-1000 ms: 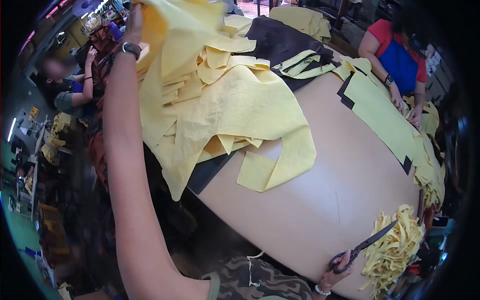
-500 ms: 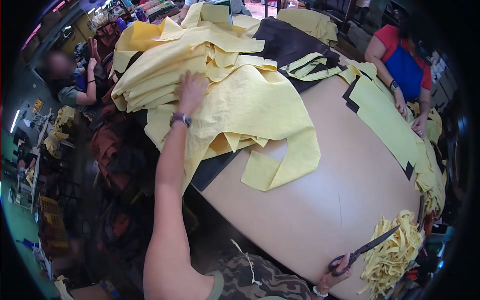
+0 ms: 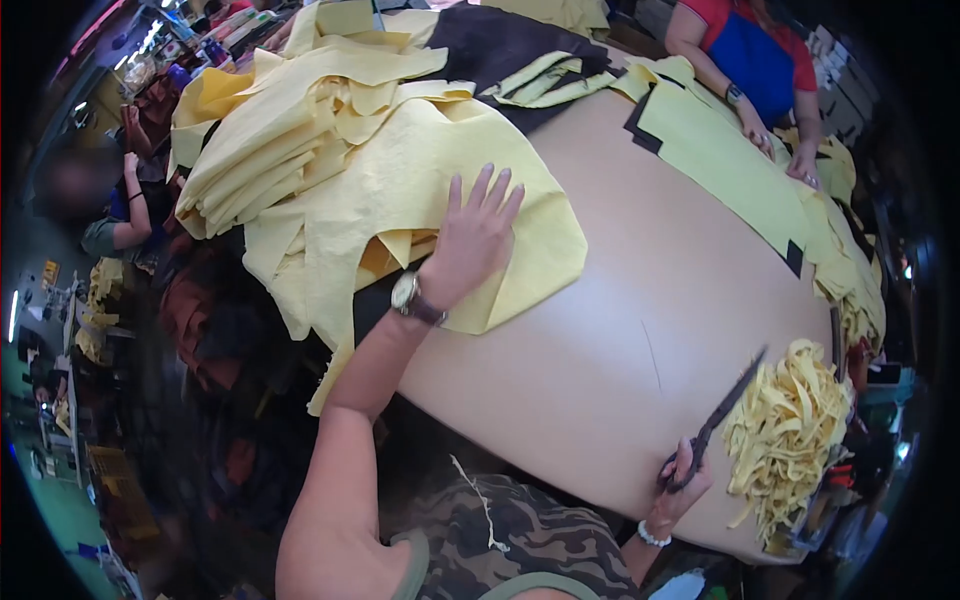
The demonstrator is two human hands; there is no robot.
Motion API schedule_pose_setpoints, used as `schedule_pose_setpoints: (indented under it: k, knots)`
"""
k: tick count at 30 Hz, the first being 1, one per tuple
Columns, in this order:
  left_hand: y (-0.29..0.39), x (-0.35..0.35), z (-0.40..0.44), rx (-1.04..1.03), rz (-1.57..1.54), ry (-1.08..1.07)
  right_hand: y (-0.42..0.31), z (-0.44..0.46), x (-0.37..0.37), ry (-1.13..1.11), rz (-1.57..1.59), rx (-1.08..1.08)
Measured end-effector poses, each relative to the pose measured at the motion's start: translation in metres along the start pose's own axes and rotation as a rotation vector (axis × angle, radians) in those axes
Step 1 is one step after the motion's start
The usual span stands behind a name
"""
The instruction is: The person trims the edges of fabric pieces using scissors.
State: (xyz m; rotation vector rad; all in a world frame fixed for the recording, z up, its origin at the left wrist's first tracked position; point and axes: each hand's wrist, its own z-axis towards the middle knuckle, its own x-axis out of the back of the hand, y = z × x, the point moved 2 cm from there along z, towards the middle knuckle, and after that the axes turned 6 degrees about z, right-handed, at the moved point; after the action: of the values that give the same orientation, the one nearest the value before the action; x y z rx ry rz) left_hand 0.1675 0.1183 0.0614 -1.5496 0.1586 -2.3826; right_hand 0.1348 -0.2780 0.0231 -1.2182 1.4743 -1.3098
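Observation:
My left hand (image 3: pixel 472 245) lies with fingers spread on a large sheet of yellow fabric (image 3: pixel 400 180), near its right-hand part on the table. To the left rises a folded stack of the same yellow fabric (image 3: pixel 265 150). In my right hand (image 3: pixel 685 478) is a pair of dark scissors (image 3: pixel 715 420), held by the handles, blades pointing up and to the right. Just right of the scissors sits a heap of thin yellow fabric strips (image 3: pixel 790 435).
The tan tabletop (image 3: pixel 580 370) stretches between my hands. Dark fabric (image 3: pixel 500 45) lies at the far side. A person in a red and blue top (image 3: pixel 765 75) handles yellow pieces along the right edge. Another person (image 3: pixel 125 225) is at the left.
My left hand has moved from the folded stack to the right, onto the sheet's nearer part. The loose fabric strip there now lies flatter. My right hand still holds the scissors.

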Motion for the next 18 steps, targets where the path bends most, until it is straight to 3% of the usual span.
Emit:
schedule_pose_setpoints:
  k: [2,4,5,9,12,13,16,18]
  knots:
    - [-0.007,-0.027,0.012,-0.038,0.154,0.044,-0.010,0.010,0.014,0.003,-0.279,0.050]
    - [-0.019,-0.031,0.019,-0.041,0.097,-0.039,-0.022,0.020,0.030,0.016,-0.654,0.160]
    - [-0.021,-0.032,0.021,-0.041,0.068,-0.079,-0.029,0.024,0.035,0.084,-0.700,0.070]
    - [-0.018,-0.008,0.027,-0.009,-0.140,-0.040,-0.034,0.052,0.053,0.143,-0.954,0.085]
    - [-0.010,-0.008,0.029,0.022,-0.139,0.003,-0.037,0.061,0.060,-0.024,-0.741,0.022]
    - [-0.007,-0.008,0.029,0.018,-0.137,0.027,-0.040,0.061,0.062,-0.109,-0.886,0.044]
    - [0.003,0.002,0.030,0.019,-0.203,0.173,-0.042,0.046,0.029,-0.161,-1.098,0.435]
    - [0.014,0.014,0.024,0.019,-0.263,0.246,-0.038,0.032,-0.014,-0.264,-1.078,0.642]
